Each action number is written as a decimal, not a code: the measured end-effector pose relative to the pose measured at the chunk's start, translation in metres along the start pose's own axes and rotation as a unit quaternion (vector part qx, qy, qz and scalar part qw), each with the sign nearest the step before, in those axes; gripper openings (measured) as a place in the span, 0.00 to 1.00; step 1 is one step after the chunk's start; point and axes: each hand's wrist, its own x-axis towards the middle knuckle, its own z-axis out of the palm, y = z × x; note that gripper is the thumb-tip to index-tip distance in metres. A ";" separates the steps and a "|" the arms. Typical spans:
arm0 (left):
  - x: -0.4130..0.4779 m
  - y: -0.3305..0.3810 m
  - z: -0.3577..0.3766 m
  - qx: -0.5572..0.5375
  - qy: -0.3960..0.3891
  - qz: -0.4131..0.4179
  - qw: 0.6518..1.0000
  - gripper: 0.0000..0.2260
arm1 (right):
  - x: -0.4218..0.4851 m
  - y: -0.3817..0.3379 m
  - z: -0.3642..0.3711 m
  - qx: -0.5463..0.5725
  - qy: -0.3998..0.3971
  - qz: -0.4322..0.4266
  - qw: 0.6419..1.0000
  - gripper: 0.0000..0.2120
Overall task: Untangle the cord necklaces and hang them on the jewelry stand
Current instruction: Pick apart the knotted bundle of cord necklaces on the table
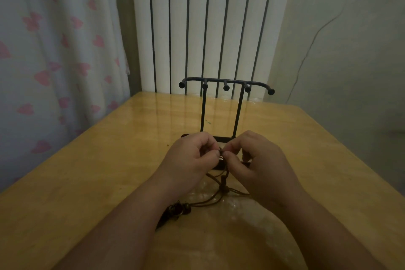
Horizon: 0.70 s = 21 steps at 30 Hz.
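Left hand (192,158) and right hand (256,160) both pinching tangled brown cord necklaces (219,197) above the wooden table (87,182), black jewelry stand (225,103) just behind, its base partly hidden, radiator (208,17) and heart-print curtain (54,50) beyond

Stand (221,114) behind cords (221,193) — on table (87,182)

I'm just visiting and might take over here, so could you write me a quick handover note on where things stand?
Left hand and right hand: both pinch the tangled cords at one spot, in front of the stand.
Cords trail back over the table; their dark beads lie by the left forearm.
Stand: upright, nothing hanging on it.
Done: nothing hung.
Left: finish untangling, then hang each cord.
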 end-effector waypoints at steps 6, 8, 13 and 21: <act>0.001 0.003 -0.004 0.004 0.004 -0.003 1.000 0.09 | -0.001 0.003 0.002 -0.005 -0.015 -0.018 1.000 0.06; 0.001 0.003 -0.004 0.007 0.007 -0.004 1.000 0.10 | -0.001 0.002 0.003 0.000 0.022 -0.024 0.999 0.03; 0.001 0.002 -0.002 0.020 -0.006 0.003 1.000 0.09 | -0.001 0.003 0.002 -0.023 0.016 -0.034 0.999 0.07; -0.001 0.004 -0.001 0.029 -0.034 0.014 0.999 0.09 | 0.000 0.002 0.003 -0.103 -0.002 -0.064 0.993 0.05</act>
